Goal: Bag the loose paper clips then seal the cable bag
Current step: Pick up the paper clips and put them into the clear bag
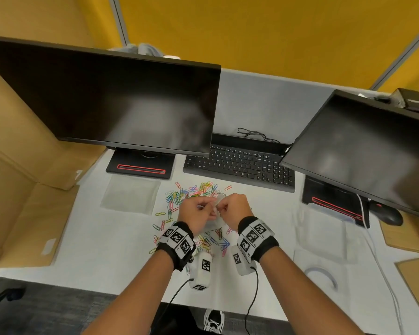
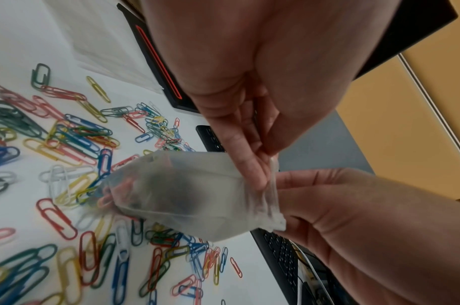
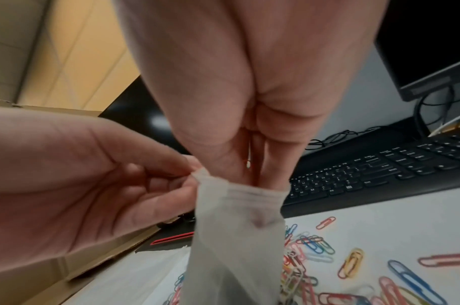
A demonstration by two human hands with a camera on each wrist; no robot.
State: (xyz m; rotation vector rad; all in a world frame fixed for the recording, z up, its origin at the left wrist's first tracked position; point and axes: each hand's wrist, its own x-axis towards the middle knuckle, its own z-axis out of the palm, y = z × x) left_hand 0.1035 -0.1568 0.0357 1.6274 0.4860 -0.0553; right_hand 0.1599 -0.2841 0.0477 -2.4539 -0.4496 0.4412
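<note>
From the head view, both hands meet above the white desk [image 1: 107, 238], the left hand [image 1: 194, 215] and right hand [image 1: 235, 210] each pinching a small translucent plastic bag [image 1: 215, 209] between them. Coloured loose paper clips [image 1: 191, 192] lie scattered beyond and beneath the hands. A flat clear plastic bag [image 1: 131, 194] lies left of the left hand.

From the left wrist, the left fingers [image 2: 247, 163] pinch the small bag's [image 2: 187, 194] mouth edge; its contents are too blurred to tell.

From the right wrist, right fingers [image 3: 249, 165] reach into the bag's [image 3: 236, 237] open mouth, left thumb and finger pinching its rim.
</note>
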